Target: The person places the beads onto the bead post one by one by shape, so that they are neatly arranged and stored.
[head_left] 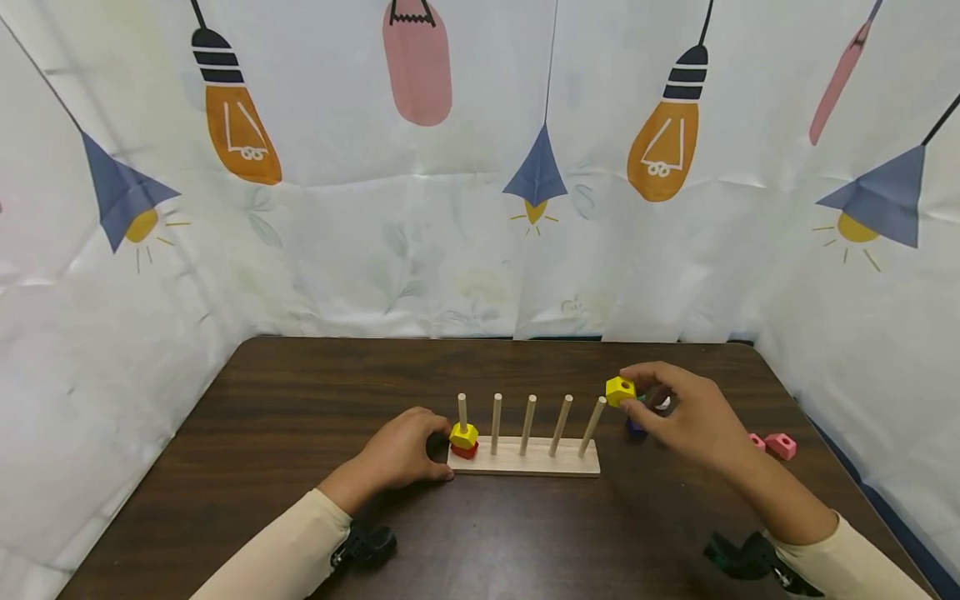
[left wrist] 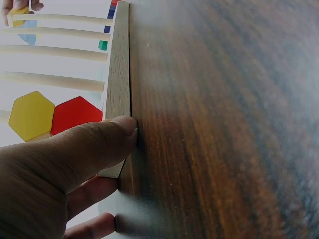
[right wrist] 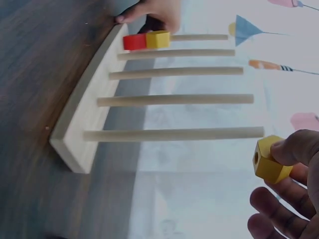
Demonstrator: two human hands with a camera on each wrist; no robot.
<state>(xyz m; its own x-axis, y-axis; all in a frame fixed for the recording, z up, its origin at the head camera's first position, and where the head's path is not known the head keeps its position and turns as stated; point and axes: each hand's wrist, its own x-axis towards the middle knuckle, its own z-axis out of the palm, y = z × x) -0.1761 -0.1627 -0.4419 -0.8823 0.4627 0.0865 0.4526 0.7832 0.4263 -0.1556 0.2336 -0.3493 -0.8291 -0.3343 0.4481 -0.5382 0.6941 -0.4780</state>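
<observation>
A wooden peg board (head_left: 525, 468) with a row of several upright pegs stands on the table. On its leftmost peg a yellow hexagonal block (head_left: 463, 436) sits above a red hexagonal block (left wrist: 77, 114). My left hand (head_left: 405, 448) grips the board's left end; its thumb (left wrist: 107, 137) lies along the front edge and the other fingers are partly hidden. Between thumb and fingers, my right hand (head_left: 686, 417) pinches another yellow hexagonal block (right wrist: 270, 160), its hole visible. This block is close to the tip of the rightmost peg (right wrist: 174, 134), apart from it or just touching; I cannot tell.
Pink blocks (head_left: 782, 446) lie on the table to the right, partly behind my right forearm. A dark blue block (head_left: 636, 428) and a green block (left wrist: 102, 45) are beyond the board's right end. A printed white curtain (head_left: 480, 267) closes off the back and sides.
</observation>
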